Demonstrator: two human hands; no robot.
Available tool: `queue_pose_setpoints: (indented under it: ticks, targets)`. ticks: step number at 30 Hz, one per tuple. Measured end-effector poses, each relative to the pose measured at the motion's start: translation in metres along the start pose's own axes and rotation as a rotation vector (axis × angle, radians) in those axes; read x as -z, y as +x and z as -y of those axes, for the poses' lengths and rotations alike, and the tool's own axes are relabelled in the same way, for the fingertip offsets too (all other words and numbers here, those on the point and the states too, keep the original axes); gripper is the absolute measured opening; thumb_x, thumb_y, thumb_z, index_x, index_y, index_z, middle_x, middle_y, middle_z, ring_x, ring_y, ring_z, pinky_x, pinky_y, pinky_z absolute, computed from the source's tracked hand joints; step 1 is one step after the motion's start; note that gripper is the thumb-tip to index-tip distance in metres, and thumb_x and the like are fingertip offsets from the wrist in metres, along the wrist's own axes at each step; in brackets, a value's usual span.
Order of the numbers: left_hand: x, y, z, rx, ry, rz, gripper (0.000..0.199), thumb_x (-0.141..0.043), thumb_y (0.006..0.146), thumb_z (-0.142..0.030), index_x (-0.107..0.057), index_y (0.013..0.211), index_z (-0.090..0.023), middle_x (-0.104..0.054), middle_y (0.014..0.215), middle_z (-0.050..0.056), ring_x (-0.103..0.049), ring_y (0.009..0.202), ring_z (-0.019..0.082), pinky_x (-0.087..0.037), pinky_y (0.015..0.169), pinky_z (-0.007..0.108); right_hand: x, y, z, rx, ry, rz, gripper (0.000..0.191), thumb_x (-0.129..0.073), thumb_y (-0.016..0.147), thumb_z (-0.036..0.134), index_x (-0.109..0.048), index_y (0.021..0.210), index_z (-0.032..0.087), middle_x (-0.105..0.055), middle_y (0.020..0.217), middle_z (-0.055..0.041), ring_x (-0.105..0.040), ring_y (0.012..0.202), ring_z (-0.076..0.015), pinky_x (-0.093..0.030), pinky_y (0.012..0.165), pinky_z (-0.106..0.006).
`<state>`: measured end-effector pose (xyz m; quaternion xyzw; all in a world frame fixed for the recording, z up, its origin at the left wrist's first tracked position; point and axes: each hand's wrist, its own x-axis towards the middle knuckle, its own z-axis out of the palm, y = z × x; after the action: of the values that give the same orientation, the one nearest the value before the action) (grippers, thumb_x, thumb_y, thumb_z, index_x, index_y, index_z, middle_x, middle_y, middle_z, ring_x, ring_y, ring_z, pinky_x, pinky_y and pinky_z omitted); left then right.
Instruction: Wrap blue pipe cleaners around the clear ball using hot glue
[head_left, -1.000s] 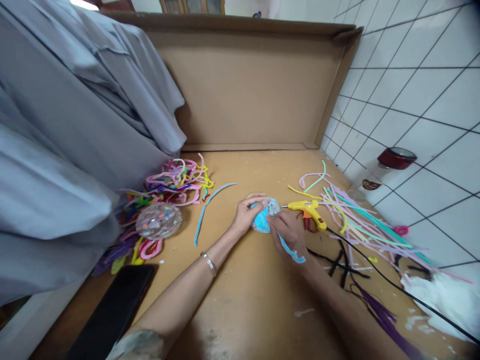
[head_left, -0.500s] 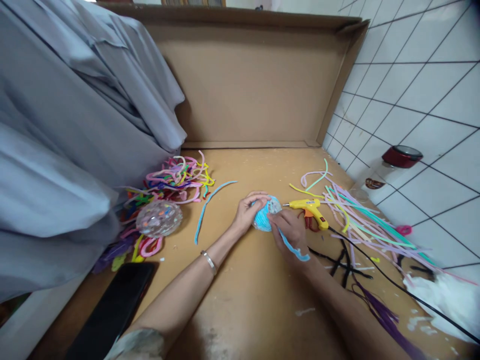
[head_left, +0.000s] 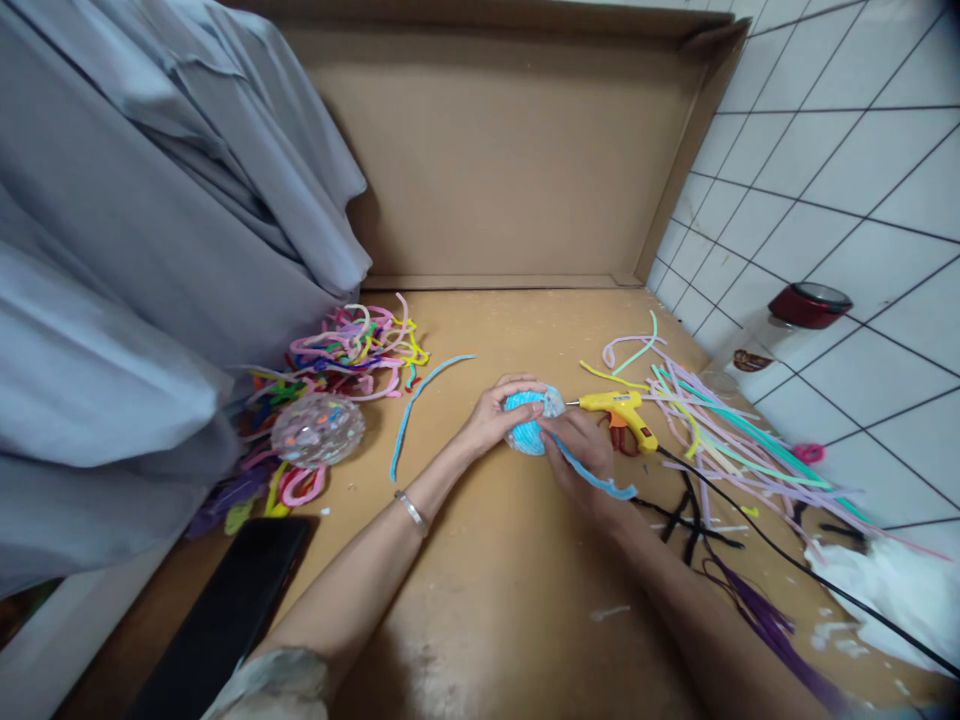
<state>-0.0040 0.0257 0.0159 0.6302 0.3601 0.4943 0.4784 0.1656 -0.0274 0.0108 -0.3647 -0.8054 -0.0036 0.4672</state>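
Both hands are together at the ball [head_left: 527, 430], near the middle of the desk [head_left: 465, 610]. The left hand [head_left: 504, 418] is clamped around the ball's left side, with its thumb lying over the rows of blue; the right hand [head_left: 581, 445] has its fingertips pinched on a blue strip [head_left: 602, 484] at the ball's right side, and the strip's loose end trails out to the right. A pale, see-through patch shows on the ball's far right part.

For neat work, the left hand would do best to hold firmly without squashing the rows, while the right thumb presses the strip snugly against its neighbour, little by little, leaving no gap. The loose end should stay free of twists. The glue gun [head_left: 616, 410] lies just right of the ball, its nozzle pointing toward it, so the right fingers are best kept clear of that tip.
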Motion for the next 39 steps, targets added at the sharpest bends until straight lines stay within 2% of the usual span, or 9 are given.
queue_pose_setpoints:
  ticks: [4,7,16,23,34,36,39]
  targets:
    - [0.001,0.0,0.0,0.021,-0.022,0.001,0.034,-0.075,0.069,-0.042,-0.076,0.096,-0.021,-0.061,0.122,0.01,-0.054,0.122,0.027,-0.04,0.106,0.041,0.005,0.005,0.003,-0.137,0.086,-0.039,0.011,-0.06,0.087,0.023,-0.066,0.096,0.021,-0.067,0.083,-0.0034,-0.062,0.073,-0.0152,-0.05,0.066,-0.028]
    - [0.001,0.0,0.0,0.018,-0.023,0.0,0.032,-0.075,0.07,-0.04,-0.076,0.095,-0.02,-0.063,0.122,0.011,-0.054,0.121,0.027,-0.04,0.106,0.041,0.007,0.007,0.002,-0.177,0.138,-0.052,0.005,-0.064,0.085,0.025,-0.066,0.088,0.022,-0.067,0.079,-0.0023,-0.062,0.072,-0.0158,-0.051,0.066,-0.03]
    - [0.0,0.002,0.001,-0.007,0.0,0.002,0.026,-0.073,0.07,-0.031,-0.076,0.093,-0.019,-0.064,0.121,0.012,-0.057,0.12,0.028,-0.042,0.104,0.042,0.006,0.007,0.001,-0.148,0.205,-0.047,0.007,-0.062,0.086,0.025,-0.067,0.081,0.024,-0.067,0.076,-0.0016,-0.062,0.074,-0.0167,-0.052,0.069,-0.033]
    - [0.002,0.002,0.001,-0.009,-0.011,0.002,0.027,-0.073,0.071,-0.032,-0.076,0.094,-0.019,-0.065,0.122,0.012,-0.057,0.12,0.027,-0.041,0.106,0.041,0.012,0.011,0.005,-0.109,0.243,-0.036,0.011,-0.061,0.086,0.023,-0.065,0.075,0.022,-0.066,0.071,-0.001,-0.061,0.068,-0.0147,-0.049,0.064,-0.03]
    - [0.004,0.003,0.004,-0.016,-0.036,0.027,0.029,-0.075,0.068,-0.034,-0.076,0.094,-0.02,-0.065,0.121,0.011,-0.057,0.12,0.026,-0.042,0.105,0.04,0.015,0.013,0.003,-0.1,0.283,0.026,0.024,-0.061,0.087,0.033,-0.061,0.066,0.021,-0.06,0.062,0.0004,-0.056,0.059,-0.0134,-0.043,0.055,-0.028]
    - [0.005,0.003,0.004,-0.022,-0.017,0.025,0.029,-0.075,0.069,-0.036,-0.076,0.093,-0.02,-0.066,0.121,0.011,-0.058,0.119,0.026,-0.041,0.105,0.04,0.014,0.012,0.002,-0.095,0.266,0.034,0.025,-0.061,0.088,0.034,-0.06,0.066,0.022,-0.059,0.062,0.0004,-0.055,0.06,-0.0139,-0.043,0.056,-0.029]
    - [0.005,0.002,0.003,-0.031,-0.009,0.024,0.03,-0.074,0.07,-0.038,-0.076,0.093,-0.02,-0.067,0.119,0.011,-0.058,0.118,0.027,-0.042,0.104,0.041,0.011,0.009,0.0,-0.074,0.192,0.037,0.02,-0.062,0.087,0.034,-0.061,0.071,0.022,-0.061,0.069,-0.0013,-0.058,0.069,-0.0164,-0.047,0.066,-0.033]
